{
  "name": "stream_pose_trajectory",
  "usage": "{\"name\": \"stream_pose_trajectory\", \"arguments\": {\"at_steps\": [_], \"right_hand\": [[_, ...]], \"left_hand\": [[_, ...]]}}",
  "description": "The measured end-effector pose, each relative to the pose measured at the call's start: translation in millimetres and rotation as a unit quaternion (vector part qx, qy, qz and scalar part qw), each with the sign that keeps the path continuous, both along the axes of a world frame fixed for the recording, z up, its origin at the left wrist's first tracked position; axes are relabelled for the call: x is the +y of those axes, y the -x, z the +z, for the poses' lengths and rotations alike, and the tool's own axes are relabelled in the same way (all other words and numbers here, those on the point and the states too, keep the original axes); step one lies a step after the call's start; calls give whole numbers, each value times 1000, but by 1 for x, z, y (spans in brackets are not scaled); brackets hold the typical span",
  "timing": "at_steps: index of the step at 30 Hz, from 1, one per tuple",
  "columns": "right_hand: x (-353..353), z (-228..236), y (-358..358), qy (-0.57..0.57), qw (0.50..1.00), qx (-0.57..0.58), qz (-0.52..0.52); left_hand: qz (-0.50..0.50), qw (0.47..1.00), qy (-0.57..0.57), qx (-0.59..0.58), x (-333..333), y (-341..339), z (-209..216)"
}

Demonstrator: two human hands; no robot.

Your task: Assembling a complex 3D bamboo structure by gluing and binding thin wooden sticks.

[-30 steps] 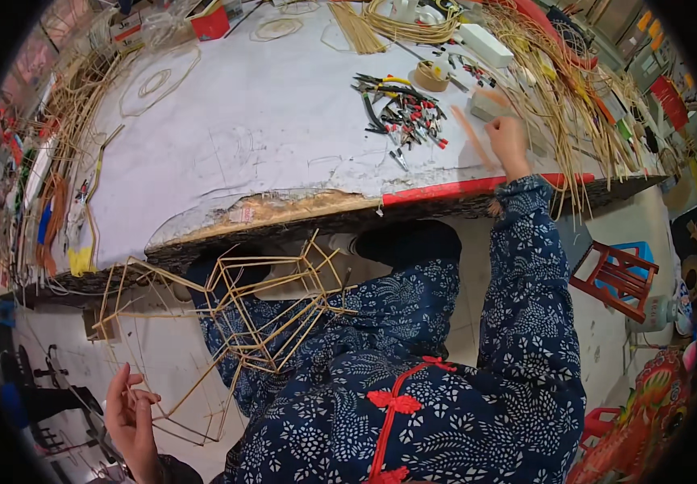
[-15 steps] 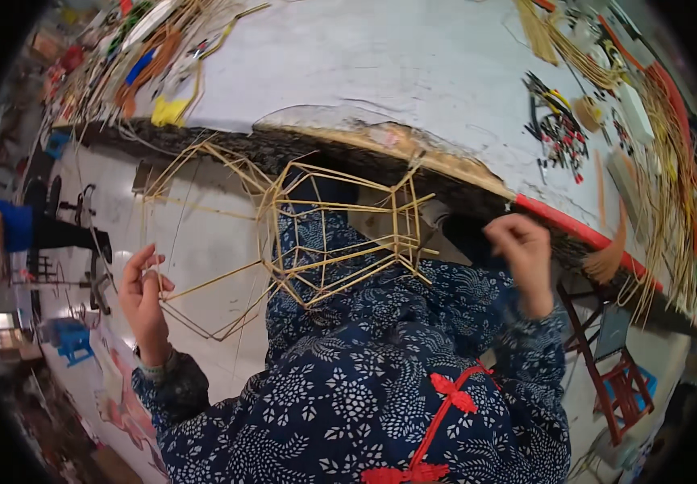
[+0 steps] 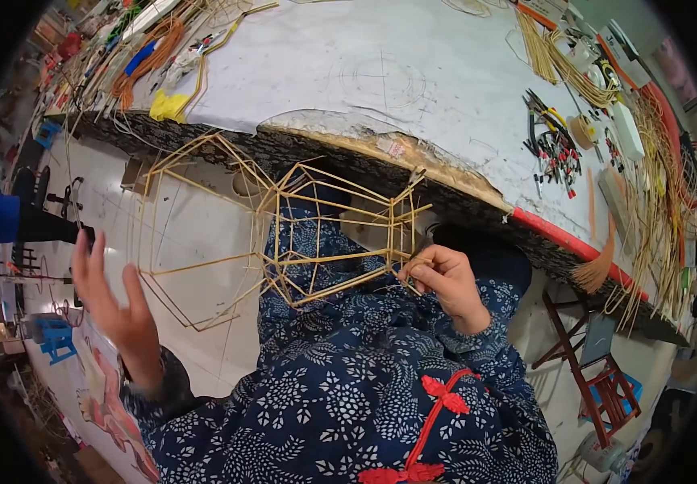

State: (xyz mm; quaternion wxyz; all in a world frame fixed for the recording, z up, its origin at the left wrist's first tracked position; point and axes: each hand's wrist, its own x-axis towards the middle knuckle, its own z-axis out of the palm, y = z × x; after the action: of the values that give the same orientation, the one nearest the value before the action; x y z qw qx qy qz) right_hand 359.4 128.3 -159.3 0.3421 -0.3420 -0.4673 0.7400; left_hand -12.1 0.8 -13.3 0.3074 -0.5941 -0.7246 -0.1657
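Note:
A see-through frame of thin yellow bamboo strips [image 3: 328, 262] lies sideways across my lap, its narrow right end bound at several corners. The frame has two bulging parts that meet at a waist in the middle; the left part hangs over the floor. At the lower corner of the right end, my right hand [image 3: 451, 290] is closed, thumb and fingertips pinching a strip end of the frame. My left hand [image 3: 118, 310] is raised beside the left part, fingers spread, holding nothing. A patterned blue garment [image 3: 348, 379] covers my lap.
A white-topped worktable [image 3: 300, 73] with a worn, ragged edge stands just beyond the frame. Pliers and small tools [image 3: 554, 145] lie on its right, near bundles of strips [image 3: 663, 202]. A dark wooden folding chair [image 3: 598, 363] stands at right; a person in blue [image 3: 0, 214] is at far left.
My right hand has come down and left onto the frame's right end and pinches it. My left hand has moved left, its fingers opening wider.

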Motion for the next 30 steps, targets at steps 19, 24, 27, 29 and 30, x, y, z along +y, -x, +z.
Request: {"name": "stream_pose_trajectory", "arguments": {"at_steps": [19, 24, 27, 29, 30], "right_hand": [[9, 27, -34, -117, 963, -130, -206], [33, 87, -21, -463, 804, -327, -179], [37, 107, 0, -589, 706, -375, -120], [38, 118, 10, -598, 702, -375, -93], [40, 119, 13, -603, 699, -375, -79]], "left_hand": [[-402, 757, 224, -464, 147, -172, -74], [-461, 800, 11, -384, 143, -179, -55], [-495, 804, -13, -330, 142, -178, -50], [-491, 805, 6, -334, 146, -173, -60], [-489, 805, 15, -336, 147, -171, -62]]}}
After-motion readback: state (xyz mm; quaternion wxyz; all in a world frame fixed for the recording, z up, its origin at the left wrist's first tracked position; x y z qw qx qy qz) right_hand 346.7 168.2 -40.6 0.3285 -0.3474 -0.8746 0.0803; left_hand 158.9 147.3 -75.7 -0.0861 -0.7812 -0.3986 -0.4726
